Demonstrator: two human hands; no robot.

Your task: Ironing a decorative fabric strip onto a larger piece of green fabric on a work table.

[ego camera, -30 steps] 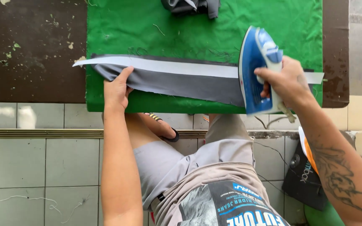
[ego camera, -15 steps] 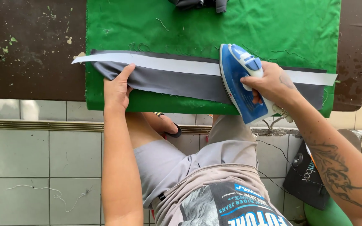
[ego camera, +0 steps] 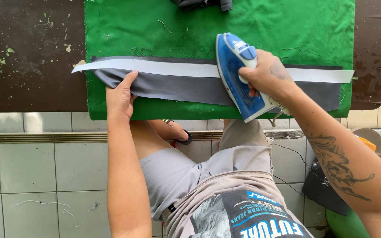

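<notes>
Right hand [ego camera: 267,77] is wrapped tight around the white handle of a blue steam iron [ego camera: 239,75], whose soleplate lies flat on a long grey fabric strip [ego camera: 177,86], its pointed nose aimed away from the person and its heel near the worktop's front edge. Left hand [ego camera: 120,97] lies flat and open, palm down, fingers together, pressing the left end of that grey strip against the green cloth [ego camera: 287,31] that covers the middle of the worktop [ego camera: 27,57]. A narrow white strip [ego camera: 155,67] runs along the far edge of the grey piece, its pointed left tip reaching past the green cloth onto the dark brown surface, its right end passing under the iron and out to the cloth's right edge. The two hands are well apart, with the iron roughly midway along the strip. A dark bundle of fabric [ego camera: 199,3] sits at the far edge of the green cloth, partly cut off by the frame. Loose thread bits lie scattered on the cloth. Below the worktop are pale wall tiles, the person's grey shorts and a dark sandal.
</notes>
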